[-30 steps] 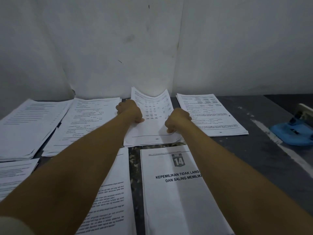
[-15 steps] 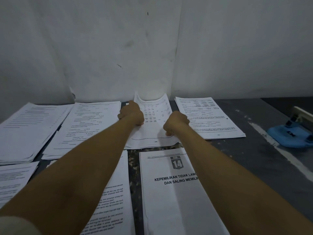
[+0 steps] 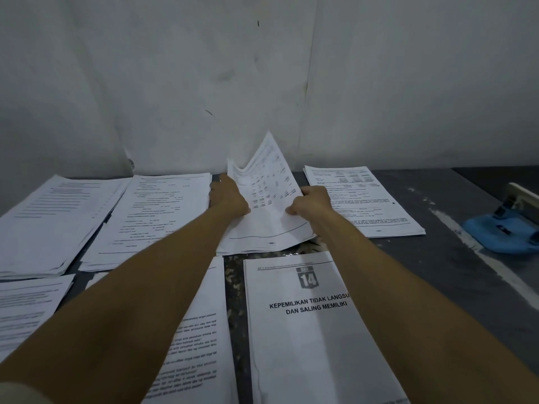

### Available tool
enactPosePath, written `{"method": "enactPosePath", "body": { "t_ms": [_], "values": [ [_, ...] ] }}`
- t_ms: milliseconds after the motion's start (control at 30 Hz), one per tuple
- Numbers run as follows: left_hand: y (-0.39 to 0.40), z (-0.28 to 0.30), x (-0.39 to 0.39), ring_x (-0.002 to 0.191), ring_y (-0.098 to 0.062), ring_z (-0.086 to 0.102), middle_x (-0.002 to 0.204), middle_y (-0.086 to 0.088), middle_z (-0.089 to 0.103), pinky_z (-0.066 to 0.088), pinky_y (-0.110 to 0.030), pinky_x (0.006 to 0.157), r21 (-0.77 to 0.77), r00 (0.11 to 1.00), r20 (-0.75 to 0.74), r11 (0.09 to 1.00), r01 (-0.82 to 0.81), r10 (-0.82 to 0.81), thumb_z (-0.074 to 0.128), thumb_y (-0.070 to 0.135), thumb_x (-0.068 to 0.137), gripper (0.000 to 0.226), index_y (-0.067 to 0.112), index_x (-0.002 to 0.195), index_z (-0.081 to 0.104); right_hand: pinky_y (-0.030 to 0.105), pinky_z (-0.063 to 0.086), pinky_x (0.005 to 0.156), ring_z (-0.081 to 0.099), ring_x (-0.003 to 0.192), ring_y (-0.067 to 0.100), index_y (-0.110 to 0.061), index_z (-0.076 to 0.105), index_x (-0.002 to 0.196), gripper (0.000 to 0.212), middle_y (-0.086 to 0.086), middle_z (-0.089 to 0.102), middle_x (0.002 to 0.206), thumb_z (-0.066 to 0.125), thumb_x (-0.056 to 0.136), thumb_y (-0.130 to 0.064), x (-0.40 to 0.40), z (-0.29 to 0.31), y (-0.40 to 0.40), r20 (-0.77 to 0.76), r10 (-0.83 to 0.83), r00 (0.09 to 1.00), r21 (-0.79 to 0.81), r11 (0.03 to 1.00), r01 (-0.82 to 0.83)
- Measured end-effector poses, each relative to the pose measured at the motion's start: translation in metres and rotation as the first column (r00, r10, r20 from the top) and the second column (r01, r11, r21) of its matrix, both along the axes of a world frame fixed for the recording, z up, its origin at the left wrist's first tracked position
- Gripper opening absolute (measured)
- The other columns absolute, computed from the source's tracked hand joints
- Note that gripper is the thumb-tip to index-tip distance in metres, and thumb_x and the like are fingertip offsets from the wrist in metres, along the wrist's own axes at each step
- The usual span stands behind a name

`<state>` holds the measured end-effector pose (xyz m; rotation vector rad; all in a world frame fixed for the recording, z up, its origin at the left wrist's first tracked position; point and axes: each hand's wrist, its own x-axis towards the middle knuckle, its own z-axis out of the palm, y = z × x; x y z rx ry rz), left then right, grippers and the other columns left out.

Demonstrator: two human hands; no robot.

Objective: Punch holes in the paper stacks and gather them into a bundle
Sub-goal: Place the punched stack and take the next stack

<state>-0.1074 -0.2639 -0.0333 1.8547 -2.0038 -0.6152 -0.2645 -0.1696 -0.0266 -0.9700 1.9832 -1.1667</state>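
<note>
Grey tabletop (image 3: 423, 266) against a scuffed white wall (image 3: 175, 83) is your whole workspace from the head view, and most of it is papered over. Your left hand (image 3: 230, 196) and right hand (image 3: 312, 201) both grip the middle stack (image 3: 268, 217) at the far edge of the table by its two sides, fingers curled round it, so its far end bows up towards the wall while the near end rests on the surface. Expect it to be light but floppy — loose sheets that sag, fan out and slide over one another, so I would hold it at both long edges near the middle and square it before punching. Just to its right lies another stack (image 3: 361, 199), and to its left two more (image 3: 157, 217) (image 3: 55, 220); nearer you sit the "14" title stack (image 3: 309, 330) and a text stack (image 3: 195, 339), both partly under your forearms. Any of these could be dragged or mixed in as you pull back. A blue hole punch (image 3: 501, 231) waits well apart at the right edge — the way over to it crosses the right-hand stack.
</note>
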Motion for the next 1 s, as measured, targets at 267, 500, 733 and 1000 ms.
{"method": "enactPosePath", "body": {
  "t_ms": [267, 500, 733, 1000],
  "values": [
    [0.003, 0.012, 0.021, 0.113, -0.023, 0.061, 0.134, -0.011, 0.058, 0.048, -0.027, 0.087, -0.021, 0.655, -0.744, 0.976, -0.219, 0.131, 0.084, 0.015, 0.079, 0.084, 0.008, 0.146, 0.032, 0.015, 0.050, 0.050, 0.066, 0.076, 0.006, -0.023, 0.069, 0.099, 0.035, -0.012, 0.068, 0.086, 0.079, 0.077, 0.002, -0.012, 0.013, 0.019, 0.237, 0.010, 0.972, -0.235, 0.971, 0.047],
    [0.005, 0.071, 0.028, 0.090, -0.007, 0.070, 0.105, 0.006, 0.071, 0.059, -0.022, 0.074, -0.260, 0.507, -0.838, 0.965, -0.045, -0.202, 0.073, 0.014, 0.089, 0.023, 0.016, 0.111, 0.066, 0.019, 0.051, 0.060, 0.065, 0.081, 0.008, -0.017, 0.071, 0.106, 0.041, -0.006, 0.070, 0.095, 0.081, 0.072, 0.003, -0.019, 0.051, 0.021, 0.203, 0.032, 0.979, -0.300, 0.953, 0.031],
    [0.017, 0.105, 0.035, 0.098, -0.014, 0.067, 0.115, 0.002, 0.065, 0.058, -0.024, 0.077, -0.430, 0.536, -0.771, 0.902, -0.041, -0.343, 0.067, 0.020, 0.095, 0.024, 0.018, 0.115, 0.054, 0.024, 0.056, 0.067, 0.067, 0.083, 0.014, -0.022, 0.071, 0.089, 0.031, -0.005, 0.071, 0.096, 0.082, 0.071, 0.001, -0.014, 0.090, 0.015, 0.110, 0.022, 0.994, -0.422, 0.906, 0.027],
    [0.032, 0.080, 0.039, 0.087, -0.004, 0.067, 0.102, 0.016, 0.067, 0.055, -0.014, 0.060, -0.369, 0.544, -0.772, 0.929, 0.037, -0.329, 0.066, 0.019, 0.096, 0.020, 0.022, 0.115, 0.062, 0.025, 0.056, 0.064, 0.069, 0.085, 0.014, -0.024, 0.070, 0.089, 0.024, -0.003, 0.073, 0.103, 0.079, 0.077, -0.006, -0.010, 0.070, 0.019, 0.179, -0.001, 0.984, -0.446, 0.891, 0.082]
  ]
}}
